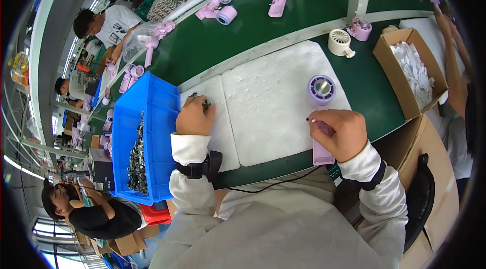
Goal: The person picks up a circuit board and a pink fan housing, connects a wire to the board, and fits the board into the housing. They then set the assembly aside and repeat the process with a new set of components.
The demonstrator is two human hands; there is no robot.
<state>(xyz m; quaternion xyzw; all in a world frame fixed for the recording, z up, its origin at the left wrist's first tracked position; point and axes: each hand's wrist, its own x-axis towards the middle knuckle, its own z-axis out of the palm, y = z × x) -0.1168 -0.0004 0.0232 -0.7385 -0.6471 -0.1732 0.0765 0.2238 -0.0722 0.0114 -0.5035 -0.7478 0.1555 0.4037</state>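
My left hand [195,118] is closed around several small dark parts [205,104], which poke out between the fingers, over the left end of the white foam sheet. A pink handheld fan with a purple round head [321,90] lies on the right part of the sheet, its handle [323,155] pointing toward me. Above that handle, my right hand [344,131] is closed in a pinch. A tiny dark and white bit shows at its fingertips, too small to name. The hand hides the middle of the handle.
A blue bin [164,117] of small dark parts [137,160] stands at my left. Beyond the foam sheet [273,102] sit a cream fan head [340,43] and a pink one [360,28]. A cardboard box [392,74] of white pieces is at right. Co-workers sit along the left.
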